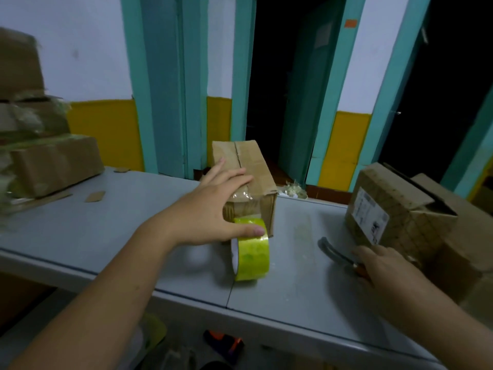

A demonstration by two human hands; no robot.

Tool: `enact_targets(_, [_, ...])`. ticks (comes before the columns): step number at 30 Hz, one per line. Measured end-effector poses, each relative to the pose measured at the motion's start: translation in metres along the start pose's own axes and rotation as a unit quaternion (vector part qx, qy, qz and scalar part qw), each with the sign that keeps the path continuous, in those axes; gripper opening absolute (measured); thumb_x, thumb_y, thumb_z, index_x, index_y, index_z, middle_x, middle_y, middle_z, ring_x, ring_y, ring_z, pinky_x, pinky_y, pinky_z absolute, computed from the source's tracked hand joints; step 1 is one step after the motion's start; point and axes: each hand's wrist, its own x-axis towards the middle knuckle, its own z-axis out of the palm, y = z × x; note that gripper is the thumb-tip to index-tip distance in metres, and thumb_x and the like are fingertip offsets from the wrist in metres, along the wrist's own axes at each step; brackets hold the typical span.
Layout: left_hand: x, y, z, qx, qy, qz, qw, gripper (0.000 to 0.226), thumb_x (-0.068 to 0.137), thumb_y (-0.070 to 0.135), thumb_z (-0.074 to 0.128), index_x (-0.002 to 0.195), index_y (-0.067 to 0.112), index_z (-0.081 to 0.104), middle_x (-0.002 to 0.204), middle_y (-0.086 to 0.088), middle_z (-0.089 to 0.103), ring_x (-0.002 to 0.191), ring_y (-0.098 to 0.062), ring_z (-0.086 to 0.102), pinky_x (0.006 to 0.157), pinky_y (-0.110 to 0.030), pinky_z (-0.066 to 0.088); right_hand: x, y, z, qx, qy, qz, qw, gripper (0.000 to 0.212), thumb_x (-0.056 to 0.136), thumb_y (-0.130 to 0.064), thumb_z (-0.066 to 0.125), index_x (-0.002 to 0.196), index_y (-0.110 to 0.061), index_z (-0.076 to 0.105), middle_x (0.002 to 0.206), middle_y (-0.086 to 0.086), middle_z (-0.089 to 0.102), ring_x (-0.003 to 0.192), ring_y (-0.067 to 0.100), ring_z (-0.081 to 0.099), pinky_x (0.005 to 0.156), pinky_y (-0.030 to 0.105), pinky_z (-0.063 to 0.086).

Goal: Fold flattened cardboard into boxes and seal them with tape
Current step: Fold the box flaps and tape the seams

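Note:
A small folded cardboard box [257,166] stands on the grey table [106,236], its top seam taped. My left hand [210,209] lies on the box's near left corner with straight fingers, the thumb stretched down onto a yellow-green tape roll [252,252] that stands on edge in front of the box. My right hand [384,263] rests over grey-handled scissors [329,249] lying on the table at the right; its fingers curl over the scissors' near end, which the hand hides.
A larger labelled cardboard box [394,209] with an open flap stands at the right, beside more cardboard. Taped boxes [50,164] are stacked at the far left. Cardboard scraps [94,196] lie near them. An open dark doorway is behind the table.

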Motion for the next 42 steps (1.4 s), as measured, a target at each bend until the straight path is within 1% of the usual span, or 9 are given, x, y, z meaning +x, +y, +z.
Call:
enact_targets(5, [-0.003, -0.011, -0.002, -0.014, -0.011, 0.027, 0.999, 0.115, 0.065, 0.094, 0.066, 0.162, 0.046, 0.024, 0.167, 0.034, 0.008, 0.153, 0.009, -0.019, 0.126, -0.062, 0.021, -0.002, -0.001, -0.002, 0.014, 0.018, -0.018, 1.000, 0.045, 0.104, -0.028, 0.057, 0.146, -0.036, 0.041, 0.135, -0.010, 0.054, 0.117, 0.009, 0.049, 0.102, 0.024, 0.046])
enact_targets(8, [-0.006, -0.013, -0.002, -0.011, -0.004, 0.025, 1.000, 0.117, 0.063, 0.097, 0.063, 0.161, 0.047, 0.024, 0.166, 0.036, 0.008, 0.153, 0.009, -0.018, 0.124, -0.064, 0.024, -0.005, 0.006, -0.001, 0.068, 0.064, -0.024, 0.995, 0.050, 0.105, -0.028, 0.055, 0.152, -0.033, 0.038, 0.139, -0.013, 0.049, 0.127, 0.010, 0.044, 0.111, 0.026, 0.040])
enact_targets(12, [-0.005, -0.011, -0.001, -0.005, -0.003, 0.021, 1.000, 0.115, 0.064, 0.096, 0.063, 0.161, 0.048, 0.024, 0.166, 0.037, 0.008, 0.153, 0.010, -0.016, 0.122, -0.064, 0.027, -0.011, 0.017, -0.001, 0.186, 0.145, -0.129, 0.963, 0.048, 0.096, -0.020, 0.060, 0.141, -0.035, 0.054, 0.119, -0.038, 0.042, 0.113, -0.005, 0.047, 0.093, 0.020, 0.043])
enact_targets(15, [-0.004, -0.009, 0.000, -0.005, -0.006, 0.016, 1.000, 0.114, 0.066, 0.092, 0.067, 0.161, 0.046, 0.025, 0.166, 0.036, 0.009, 0.153, 0.010, -0.015, 0.122, -0.064, 0.028, -0.010, 0.018, -0.005, 0.230, 0.196, -0.183, 0.936, 0.045, 0.093, -0.022, 0.052, 0.132, -0.045, 0.052, 0.125, -0.036, 0.047, 0.116, -0.008, 0.052, 0.075, 0.019, 0.050])
enact_targets(17, [-0.003, -0.008, 0.001, -0.006, -0.010, 0.014, 1.000, 0.113, 0.067, 0.091, 0.068, 0.161, 0.046, 0.024, 0.166, 0.036, 0.008, 0.152, 0.011, -0.016, 0.122, -0.063, 0.028, -0.007, 0.016, -0.006, 0.278, 0.210, -0.200, 0.916, 0.042, 0.094, -0.024, 0.052, 0.128, -0.048, 0.053, 0.118, -0.029, 0.054, 0.110, -0.001, 0.059, 0.076, 0.023, 0.057])
enact_targets(23, [-0.003, -0.008, -0.002, -0.011, -0.022, 0.005, 1.000, 0.117, 0.064, 0.094, 0.066, 0.162, 0.047, 0.023, 0.166, 0.038, 0.007, 0.151, 0.013, -0.017, 0.123, -0.063, 0.027, 0.007, -0.004, -0.022, 0.273, 0.204, -0.259, 0.904, 0.037, 0.093, -0.072, 0.049, 0.119, -0.048, 0.061, 0.112, -0.027, 0.065, 0.101, -0.003, 0.065, 0.077, 0.012, 0.056])
enact_targets(27, [-0.002, -0.004, -0.005, 0.012, -0.037, 0.002, 0.999, 0.118, 0.064, 0.093, 0.065, 0.163, 0.046, 0.021, 0.167, 0.037, 0.007, 0.152, 0.012, -0.015, 0.126, -0.056, 0.022, 0.041, -0.026, -0.028, 0.217, 0.228, -0.305, 0.899, 0.035, 0.097, -0.049, 0.054, 0.129, -0.039, 0.062, 0.114, -0.024, 0.061, 0.102, 0.002, 0.063, 0.079, 0.025, 0.060])
enact_targets(31, [0.001, -0.007, -0.003, 0.070, -0.029, 0.024, 0.997, 0.120, 0.063, 0.102, 0.054, 0.164, 0.046, 0.019, 0.169, 0.032, 0.007, 0.155, 0.007, -0.014, 0.130, -0.055, -0.002, 0.068, -0.046, -0.027, 0.188, 0.246, -0.319, 0.896, 0.045, 0.093, -0.049, 0.055, 0.133, -0.032, 0.067, 0.117, -0.013, 0.053, 0.099, 0.011, 0.059, 0.078, 0.034, 0.059])
enact_targets(42, [0.003, -0.004, -0.006, 0.108, -0.037, 0.042, 0.993, 0.116, 0.067, 0.101, 0.048, 0.164, 0.045, 0.018, 0.170, 0.030, 0.008, 0.155, 0.008, -0.006, 0.128, -0.044, -0.014, 0.092, -0.048, -0.002, 0.288, 0.260, -0.349, 0.853, 0.031, 0.087, -0.036, 0.071, 0.116, -0.024, 0.073, 0.108, -0.013, 0.060, 0.098, 0.006, 0.063, 0.083, 0.025, 0.058])
